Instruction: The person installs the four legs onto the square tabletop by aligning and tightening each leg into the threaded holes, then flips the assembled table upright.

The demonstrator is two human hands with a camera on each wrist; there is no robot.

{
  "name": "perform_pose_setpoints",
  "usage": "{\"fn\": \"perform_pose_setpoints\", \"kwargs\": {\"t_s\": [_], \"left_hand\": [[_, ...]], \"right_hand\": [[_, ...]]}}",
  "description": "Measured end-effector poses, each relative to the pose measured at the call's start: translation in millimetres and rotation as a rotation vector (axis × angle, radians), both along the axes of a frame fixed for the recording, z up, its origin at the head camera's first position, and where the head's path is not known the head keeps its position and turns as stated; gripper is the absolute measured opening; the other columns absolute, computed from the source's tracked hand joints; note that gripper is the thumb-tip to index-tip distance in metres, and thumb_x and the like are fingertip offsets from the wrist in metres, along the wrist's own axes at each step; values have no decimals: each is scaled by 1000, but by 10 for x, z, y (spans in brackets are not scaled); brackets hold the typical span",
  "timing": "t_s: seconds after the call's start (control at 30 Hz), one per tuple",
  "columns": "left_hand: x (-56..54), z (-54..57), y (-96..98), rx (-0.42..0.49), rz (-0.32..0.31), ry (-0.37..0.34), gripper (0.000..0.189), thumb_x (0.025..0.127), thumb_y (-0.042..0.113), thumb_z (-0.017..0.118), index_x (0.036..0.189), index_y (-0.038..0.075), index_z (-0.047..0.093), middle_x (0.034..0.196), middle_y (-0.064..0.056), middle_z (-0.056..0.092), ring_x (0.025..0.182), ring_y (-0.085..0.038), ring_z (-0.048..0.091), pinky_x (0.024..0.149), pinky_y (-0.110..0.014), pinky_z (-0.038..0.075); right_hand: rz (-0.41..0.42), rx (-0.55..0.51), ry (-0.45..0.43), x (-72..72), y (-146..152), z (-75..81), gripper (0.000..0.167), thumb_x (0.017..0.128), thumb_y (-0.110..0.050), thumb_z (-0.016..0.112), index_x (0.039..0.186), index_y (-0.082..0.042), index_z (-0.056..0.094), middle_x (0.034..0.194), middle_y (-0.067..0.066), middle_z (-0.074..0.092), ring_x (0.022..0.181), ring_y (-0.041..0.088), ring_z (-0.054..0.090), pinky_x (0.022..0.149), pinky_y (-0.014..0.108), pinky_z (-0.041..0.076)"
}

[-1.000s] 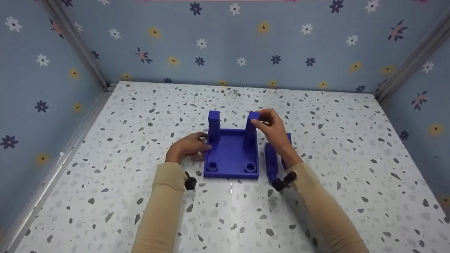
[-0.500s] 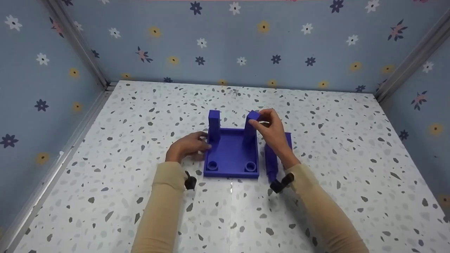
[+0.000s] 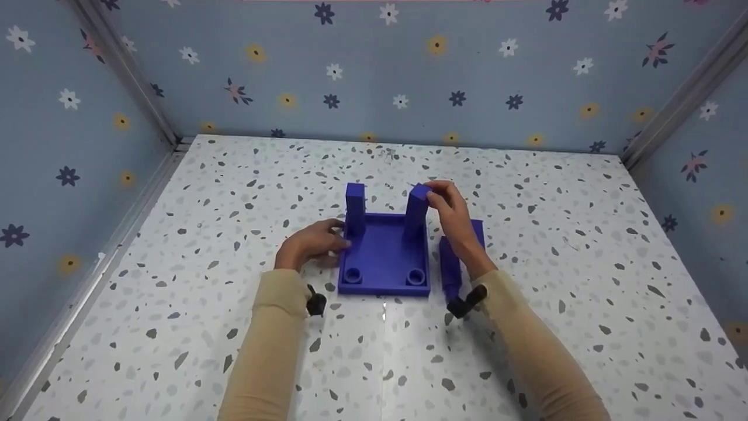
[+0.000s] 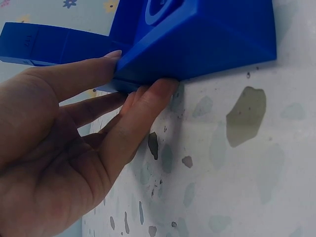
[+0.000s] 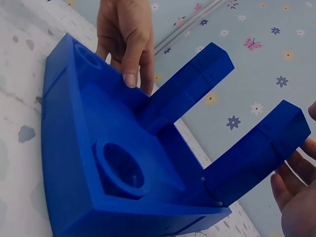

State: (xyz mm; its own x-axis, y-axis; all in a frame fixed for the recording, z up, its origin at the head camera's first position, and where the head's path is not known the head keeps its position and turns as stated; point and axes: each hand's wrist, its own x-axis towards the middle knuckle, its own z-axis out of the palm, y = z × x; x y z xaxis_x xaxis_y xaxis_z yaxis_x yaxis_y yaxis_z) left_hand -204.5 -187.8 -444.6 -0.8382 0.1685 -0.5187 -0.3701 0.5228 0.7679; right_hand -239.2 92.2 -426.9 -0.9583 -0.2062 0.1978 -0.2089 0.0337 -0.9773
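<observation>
Nearest, a blue tray (image 3: 384, 290) lies flat on the bench, open side up, its two near sockets (image 3: 353, 275) unfilled. Just right of it, partly under the right forearm, are a loose blue post (image 3: 450, 266) and another blue piece (image 3: 478, 231) (mostly covered, shape not verified), presumably kept there for easy reach. The left hand (image 3: 312, 241) pinches the tray's left wall, thumb over the rim and fingers outside, apparently to steady it. At the far corners stand two upright posts: the left post (image 3: 355, 204) square with the tray, the right post (image 3: 416, 207) turned out of line. The right hand (image 3: 456, 216) is at the latter's top, thumb and fingers parted about one corner, a placement suited to twisting; whether it grips cannot be told. Behind the bench is a flowered wall (image 3: 380, 70).
</observation>
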Motion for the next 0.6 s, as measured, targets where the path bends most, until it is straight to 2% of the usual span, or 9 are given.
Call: {"fn": "perform_pose_setpoints", "kwargs": {"t_s": [0.2,0.33,0.47,0.6], "left_hand": [[-13,-10,11,31,18,-27,65,91,20,63,147,12,33,123,-12,55,110,-22,55,102,-37,41],[-19,-11,13,48,27,-44,64,91,18,63,147,12,33,123,-12,55,110,-21,55,100,-36,43],[-27,-8,7,41,24,-39,64,90,19,63,147,12,34,123,-12,56,111,-22,55,102,-37,41],[-33,-14,7,41,20,-35,64,90,19,64,147,12,34,123,-12,56,111,-22,54,102,-37,41]], "right_hand": [[32,-32,0,-87,-5,-41,31,99,-13,47,127,0,52,131,14,51,115,15,51,104,36,38],[71,-105,-28,-113,-25,-44,33,97,-9,46,128,1,53,134,22,49,116,19,52,106,38,37],[114,-188,-71,-139,-49,-45,34,97,-6,43,128,4,53,133,25,49,116,21,55,102,33,42],[129,-222,-92,-154,-61,-52,34,96,-5,42,127,5,54,133,27,50,116,21,56,98,27,45]]}}
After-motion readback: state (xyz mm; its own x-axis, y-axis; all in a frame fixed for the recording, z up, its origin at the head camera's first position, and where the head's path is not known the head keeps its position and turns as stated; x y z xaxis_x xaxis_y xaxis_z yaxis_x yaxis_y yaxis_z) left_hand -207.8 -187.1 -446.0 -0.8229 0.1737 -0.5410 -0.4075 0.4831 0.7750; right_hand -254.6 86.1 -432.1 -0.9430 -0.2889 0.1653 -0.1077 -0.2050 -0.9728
